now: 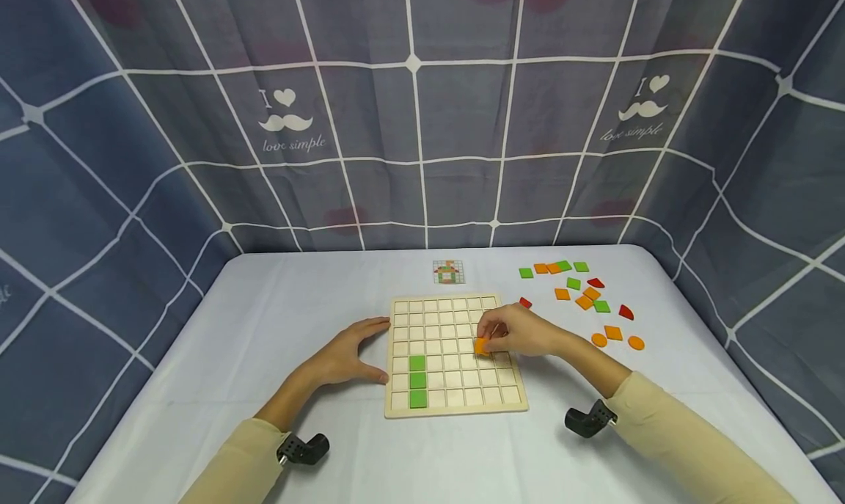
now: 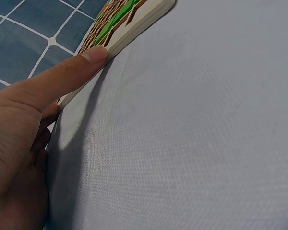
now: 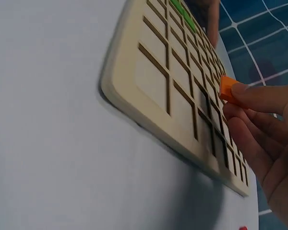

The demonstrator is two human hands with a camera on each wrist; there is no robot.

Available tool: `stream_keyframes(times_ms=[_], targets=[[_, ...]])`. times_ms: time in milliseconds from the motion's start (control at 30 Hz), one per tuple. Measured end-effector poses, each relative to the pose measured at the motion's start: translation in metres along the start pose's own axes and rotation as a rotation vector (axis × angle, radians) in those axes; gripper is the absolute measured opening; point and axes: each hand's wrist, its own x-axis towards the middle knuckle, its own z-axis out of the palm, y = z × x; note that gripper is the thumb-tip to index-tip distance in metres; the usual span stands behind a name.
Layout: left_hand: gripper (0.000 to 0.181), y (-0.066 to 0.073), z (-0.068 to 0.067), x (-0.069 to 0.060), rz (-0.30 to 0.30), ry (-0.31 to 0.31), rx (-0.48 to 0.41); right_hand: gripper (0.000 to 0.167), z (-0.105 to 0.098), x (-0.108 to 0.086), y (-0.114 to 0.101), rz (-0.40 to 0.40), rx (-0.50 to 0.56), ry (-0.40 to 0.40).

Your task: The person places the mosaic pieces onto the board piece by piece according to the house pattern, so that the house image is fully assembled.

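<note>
A pale wooden grid board (image 1: 455,414) lies on the white table. Three green square tiles (image 1: 418,380) fill a column of cells near its left side. My right hand (image 1: 524,330) pinches an orange square tile (image 3: 226,89) between thumb and fingers, over the right half of the board. At the board's left edge my left hand (image 1: 346,353) rests with fingers spread, and its thumb (image 2: 93,55) touches the rim in the left wrist view. The left hand's other fingertips are partly hidden there.
Loose orange, green and red pieces, such as a green tile (image 1: 601,307), an orange disc (image 1: 636,342) and a red piece (image 1: 626,312), lie scattered right of the board. A small picture card (image 1: 449,271) lies behind it. A checked curtain (image 1: 370,122) surrounds the table.
</note>
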Motion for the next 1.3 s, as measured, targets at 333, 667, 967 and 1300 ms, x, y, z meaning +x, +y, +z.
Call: stream_keyframes(times_ms=[333, 667, 967, 1300], targets=[[0.106, 0.000, -0.001, 0.000, -0.003, -0.001, -0.005, 0.017, 0.035, 0.012, -0.017, -0.066, 0.042, -0.080], [0.105, 0.001, 0.000, -0.001, -0.013, -0.001, -0.013, 0.017, 0.064, 0.023, -0.037, -0.155, 0.055, -0.159], [0.105, 0.001, -0.001, -0.001, -0.008, 0.002, -0.012, 0.014, 0.073, 0.028, -0.041, -0.196, -0.001, -0.170], [0.104, 0.003, -0.001, -0.001, -0.007, -0.006, -0.011, 0.005, 0.078, 0.028, -0.047, -0.241, -0.207, -0.140]])
